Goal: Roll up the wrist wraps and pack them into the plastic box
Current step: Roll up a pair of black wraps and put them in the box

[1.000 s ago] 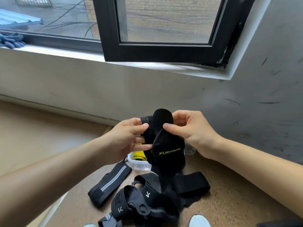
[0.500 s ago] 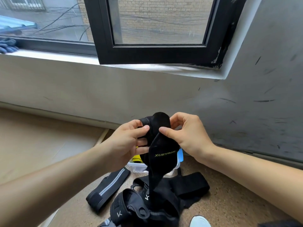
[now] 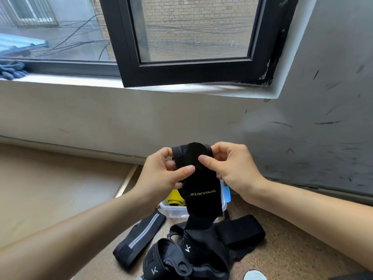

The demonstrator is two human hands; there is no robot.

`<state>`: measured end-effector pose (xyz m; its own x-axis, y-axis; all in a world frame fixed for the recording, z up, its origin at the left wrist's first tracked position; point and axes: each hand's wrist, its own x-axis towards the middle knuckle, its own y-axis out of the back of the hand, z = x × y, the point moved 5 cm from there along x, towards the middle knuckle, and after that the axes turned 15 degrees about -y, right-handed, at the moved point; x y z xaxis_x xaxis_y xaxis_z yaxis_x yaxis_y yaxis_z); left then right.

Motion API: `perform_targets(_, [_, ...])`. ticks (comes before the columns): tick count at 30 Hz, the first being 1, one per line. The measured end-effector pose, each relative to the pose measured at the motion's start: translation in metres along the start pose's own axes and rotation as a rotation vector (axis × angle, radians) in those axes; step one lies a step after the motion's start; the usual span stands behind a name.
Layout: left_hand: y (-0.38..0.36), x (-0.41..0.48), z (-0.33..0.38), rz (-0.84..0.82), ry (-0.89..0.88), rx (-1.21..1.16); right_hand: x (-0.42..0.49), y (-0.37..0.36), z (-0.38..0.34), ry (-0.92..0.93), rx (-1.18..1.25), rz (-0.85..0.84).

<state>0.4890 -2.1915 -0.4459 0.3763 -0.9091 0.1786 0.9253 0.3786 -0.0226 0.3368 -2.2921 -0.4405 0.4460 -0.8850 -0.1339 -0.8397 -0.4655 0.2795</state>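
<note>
Two hands rolling a wrist wrap above the plastic box

The left hand and right hand pinch the black wrist wrap, its tail hanging before the plastic box on the floor.

"What's the wrist wrap made of?"

"Matt black cloth, finely woven, and fuzzier at its rolled top. The striped strap is black cloth too, with a shinier grey band."

"And the plastic box?"

"Clear and glossy."

"The surroundings?"

"The floor is speckled brown and rough. The wall is matt grey and scuffed. The window frame is smooth black, probably metal."
</note>
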Motion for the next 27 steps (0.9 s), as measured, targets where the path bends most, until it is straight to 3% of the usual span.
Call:
perform_targets(13, [-0.001, -0.002, -0.005, 0.164, 0.093, -0.127, -0.006, -0.011, -0.002, 0.03, -0.12, -0.09])
perform_targets(21, [-0.01, -0.006, -0.003, 0.099, 0.11, -0.167, -0.006, -0.012, 0.001, -0.171, 0.097, -0.155])
perform_targets(27, [-0.015, -0.007, -0.005, 0.102, 0.149, -0.173, -0.002, -0.012, 0.004, -0.251, 0.146, -0.091])
